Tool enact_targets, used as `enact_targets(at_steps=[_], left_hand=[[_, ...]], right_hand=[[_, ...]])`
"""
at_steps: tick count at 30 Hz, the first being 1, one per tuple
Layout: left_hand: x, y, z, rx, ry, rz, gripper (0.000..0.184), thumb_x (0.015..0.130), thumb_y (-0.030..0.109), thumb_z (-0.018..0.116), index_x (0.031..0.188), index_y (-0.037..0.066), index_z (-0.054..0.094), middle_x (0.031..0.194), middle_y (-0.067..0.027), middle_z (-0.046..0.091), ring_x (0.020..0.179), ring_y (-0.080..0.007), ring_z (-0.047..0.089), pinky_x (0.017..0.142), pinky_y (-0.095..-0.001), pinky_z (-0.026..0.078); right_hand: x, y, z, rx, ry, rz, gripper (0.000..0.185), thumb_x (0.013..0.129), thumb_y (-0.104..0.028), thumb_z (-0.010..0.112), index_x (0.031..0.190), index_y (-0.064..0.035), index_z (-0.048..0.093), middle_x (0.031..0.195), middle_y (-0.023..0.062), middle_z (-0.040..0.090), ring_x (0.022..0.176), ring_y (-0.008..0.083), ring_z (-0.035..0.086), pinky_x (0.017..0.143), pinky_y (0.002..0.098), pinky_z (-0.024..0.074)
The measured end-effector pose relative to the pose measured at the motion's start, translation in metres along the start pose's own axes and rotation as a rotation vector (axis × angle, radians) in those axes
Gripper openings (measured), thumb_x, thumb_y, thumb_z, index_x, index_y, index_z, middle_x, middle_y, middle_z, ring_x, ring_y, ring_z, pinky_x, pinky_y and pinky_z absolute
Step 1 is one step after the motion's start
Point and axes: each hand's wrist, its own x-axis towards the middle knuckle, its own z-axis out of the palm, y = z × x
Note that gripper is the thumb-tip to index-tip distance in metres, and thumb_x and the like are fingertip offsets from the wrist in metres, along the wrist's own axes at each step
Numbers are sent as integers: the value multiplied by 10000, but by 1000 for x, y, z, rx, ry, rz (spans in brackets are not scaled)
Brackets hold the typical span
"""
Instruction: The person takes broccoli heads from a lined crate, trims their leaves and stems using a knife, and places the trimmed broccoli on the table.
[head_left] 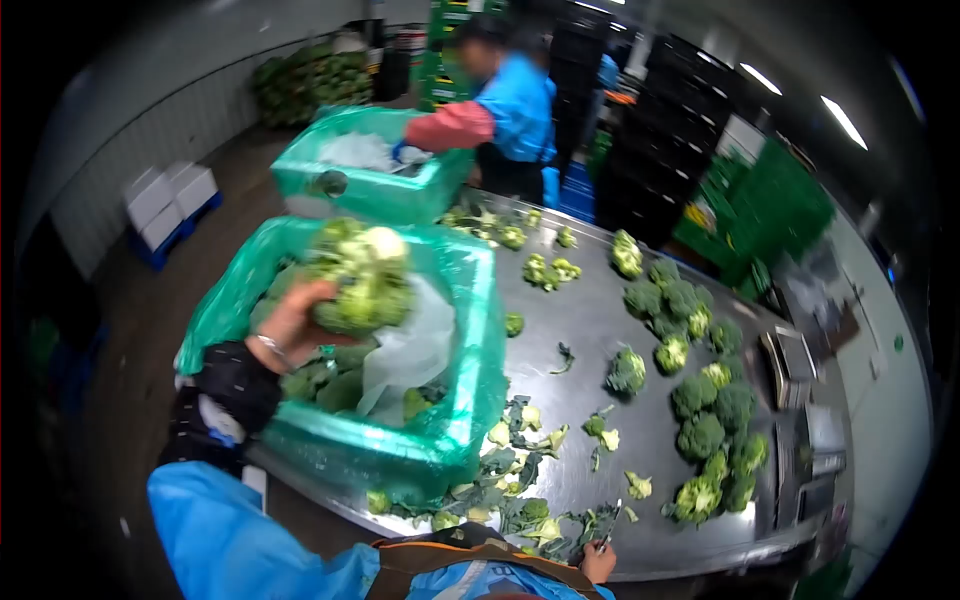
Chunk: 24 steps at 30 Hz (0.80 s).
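While the left hand (293, 312) holds broccoli (362, 290) over the part-filled bin (472, 395), right hand (600, 564) has some thin tool (604, 543); tons more heads (702, 434) sit right of the bin.

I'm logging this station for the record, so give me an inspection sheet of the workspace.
Surface: metal table, shiny.
Job's things: raised broccoli head over green-lined bin; loose broccoli heads along the table's right side.
Clutter: broccoli trimmings, mostly beside the bin.
Hands: left hand grips the raised head; right hand, at the near edge, holds a slim, unclear tool.
Cables: nothing seen.
Surroundings: co-worker at a second lined bin; dark stacked crates beyond.
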Motion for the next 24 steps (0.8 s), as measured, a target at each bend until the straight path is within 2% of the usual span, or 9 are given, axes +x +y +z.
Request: enact_targets(at_steps=[1,4,5,7,9,13,17,21,24], left_hand=[[-9,-18,19,-170,-46,-70,694,820,345,586,1387,68,298,1336,-139,457,1165,-330,503,928,-555,442],[-29,-75,80,-444,-267,-156,698,819,296,600,1400,77,281,1375,-157,407,1228,-335,441,1006,-568,366],[-33,-99,97,-522,-277,-171,699,818,274,603,1403,78,275,1381,-165,396,1245,-337,424,1028,-570,341],[-35,-149,122,-690,-357,-271,705,812,228,608,1409,90,258,1388,-160,388,1248,-338,421,1037,-573,329],[-45,-188,142,-805,-313,-365,673,820,198,580,1405,94,265,1393,-152,386,1253,-342,415,1042,-578,321],[-62,-248,152,-712,-146,-531,587,870,205,501,1397,83,273,1399,-157,379,1226,-342,452,1008,-581,370],[-82,-267,158,-320,-26,-528,565,882,163,494,1390,89,258,1347,-156,427,1170,-346,507,892,-548,491],[-91,-276,162,-309,-32,-548,591,878,133,506,1389,110,210,1343,-158,410,1182,-345,494,870,-556,502],[-92,-273,167,-255,-12,-599,868,842,96,560,1420,125,-87,1291,-204,408,1134,-299,501,897,-550,460]], right_hand=[[1,-3,0,-14,18,55,130,698,-59,652,787,29,617,658,84,597,612,163,558,572,322,439],[13,6,-5,97,-101,-113,159,666,-67,680,786,29,640,688,109,604,636,178,553,613,326,444],[10,-17,-8,-75,-94,-126,160,691,-92,670,793,26,637,688,122,604,645,179,556,635,322,453],[1,-59,-15,-218,-74,-442,137,754,-115,636,776,12,591,661,97,581,622,198,550,615,322,448],[1,-102,-16,12,-116,-633,112,777,-92,604,816,12,592,735,114,591,683,218,556,656,313,444],[-20,-196,-28,23,-223,-1035,206,725,25,557,923,-6,604,814,159,575,747,348,567,657,347,465],[-29,-211,-33,-99,-385,-1040,185,706,-7,575,870,-77,623,739,114,623,631,315,604,540,347,474],[-30,-194,-34,-227,-431,-1049,115,704,-19,577,805,-68,604,684,109,591,605,310,586,517,349,456],[-33,-197,-35,-294,-480,-1044,108,696,-23,579,793,-66,601,687,112,590,612,313,586,516,355,454]])
